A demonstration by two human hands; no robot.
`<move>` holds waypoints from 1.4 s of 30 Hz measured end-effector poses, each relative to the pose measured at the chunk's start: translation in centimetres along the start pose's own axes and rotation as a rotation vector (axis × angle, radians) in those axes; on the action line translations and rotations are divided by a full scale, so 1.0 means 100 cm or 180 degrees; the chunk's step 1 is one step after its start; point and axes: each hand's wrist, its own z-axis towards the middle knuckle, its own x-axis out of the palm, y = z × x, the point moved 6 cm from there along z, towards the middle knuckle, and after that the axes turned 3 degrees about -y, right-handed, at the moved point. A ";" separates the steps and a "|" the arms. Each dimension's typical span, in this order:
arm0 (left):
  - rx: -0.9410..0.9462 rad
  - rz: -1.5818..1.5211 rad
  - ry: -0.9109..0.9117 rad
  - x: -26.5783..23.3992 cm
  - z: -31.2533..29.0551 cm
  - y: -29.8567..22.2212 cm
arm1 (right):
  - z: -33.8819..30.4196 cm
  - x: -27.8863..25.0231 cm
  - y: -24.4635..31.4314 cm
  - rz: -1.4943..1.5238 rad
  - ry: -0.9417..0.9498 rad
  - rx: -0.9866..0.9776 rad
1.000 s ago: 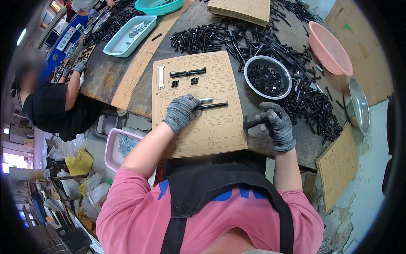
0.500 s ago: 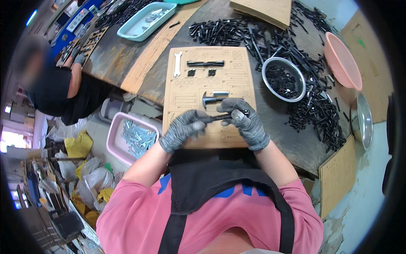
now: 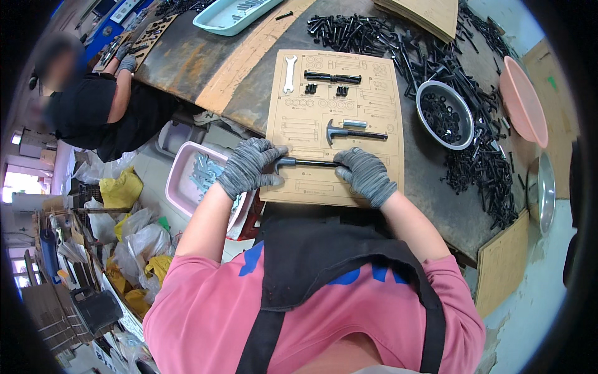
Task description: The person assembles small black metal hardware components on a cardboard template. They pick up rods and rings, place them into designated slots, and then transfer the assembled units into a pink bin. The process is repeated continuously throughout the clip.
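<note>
My left hand (image 3: 250, 167), in a grey knit glove, has its fingers and thumb closed around the grey head of a T-headed black rod (image 3: 311, 163). My right hand (image 3: 366, 176), gloved the same way, grips the far right end of the rod. The rod lies level across the lower part of a brown cardboard sheet (image 3: 299, 115) printed with outlines. Above it on the sheet lies a similar T-headed rod (image 3: 355, 133), beside a short silver cylinder (image 3: 355, 123). Farther up are a silver open-end wrench (image 3: 289, 73), a jointed black bar (image 3: 332, 78) and small black screws (image 3: 311, 89).
A metal bowl (image 3: 464, 128) of black rings stands right of the sheet, amid heaped black bolts (image 3: 483, 181). Beyond are a pink basin (image 3: 523, 103) and stacked boards (image 3: 430, 15). A pale blue tray (image 3: 218, 28) and a co-worker (image 3: 93, 109) are at upper left; a pink tub (image 3: 177, 177) sits below.
My hands have moved apart along the rod, which now lies straighter and shows more of its shaft. The whole view has shifted, placing the sheet farther right and higher.
</note>
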 end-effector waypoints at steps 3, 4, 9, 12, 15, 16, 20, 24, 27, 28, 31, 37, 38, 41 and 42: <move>-0.0001 -0.0146 -0.0002 0.000 0.001 0.000 | -0.004 -0.005 -0.006 0.0067 -0.0048 0.0107; -0.0019 -0.0166 0.0019 0.001 0.001 0.001 | -0.005 -0.009 -0.005 0.0080 -0.0178 0.0033; -0.0029 -0.0218 -0.0048 0.000 0.000 0.001 | -0.006 -0.006 -0.006 0.0052 -0.0054 0.0115; -0.0165 -0.0158 0.0010 -0.005 0.001 -0.003 | -0.009 -0.007 -0.010 0.0185 -0.0125 0.0183; -0.0431 -0.0241 0.0134 -0.011 0.002 -0.006 | -0.026 -0.021 -0.021 0.0564 -0.0589 0.0161; -0.0520 -0.0405 0.0000 -0.017 0.002 -0.006 | -0.035 -0.028 -0.030 0.0674 -0.0675 0.0226; -0.0698 -0.0331 -0.0399 -0.023 0.018 -0.001 | -0.080 -0.067 -0.061 0.0922 -0.1223 0.0446; -0.0282 0.0265 -0.0563 -0.010 0.067 0.002 | -0.099 -0.080 -0.069 0.0898 -0.1362 0.0611; -0.0419 0.0861 -0.0222 0.006 0.101 0.010 | -0.106 -0.083 -0.065 0.0772 -0.1435 0.0422; -0.0379 0.1047 -0.0021 0.009 0.104 0.010 | -0.108 -0.082 -0.067 0.0818 -0.1401 0.0507; -0.0339 0.1480 0.0339 0.006 0.104 0.013 | -0.116 -0.082 -0.071 0.0838 -0.1437 0.0489; -0.1382 0.1497 -0.0033 -0.053 0.057 0.038 | -0.131 -0.087 -0.087 0.0955 -0.1492 0.0719; -0.1330 0.1264 -0.0296 -0.057 0.054 0.033 | -0.133 -0.087 -0.090 0.0981 -0.1504 0.0724; -0.1064 0.0517 -0.0564 -0.049 0.060 0.013 | -0.143 -0.092 -0.099 0.0436 -0.1509 0.0690; -0.1072 0.0205 -0.0564 -0.042 0.063 0.005 | -0.152 -0.095 -0.109 0.0340 -0.1534 0.0922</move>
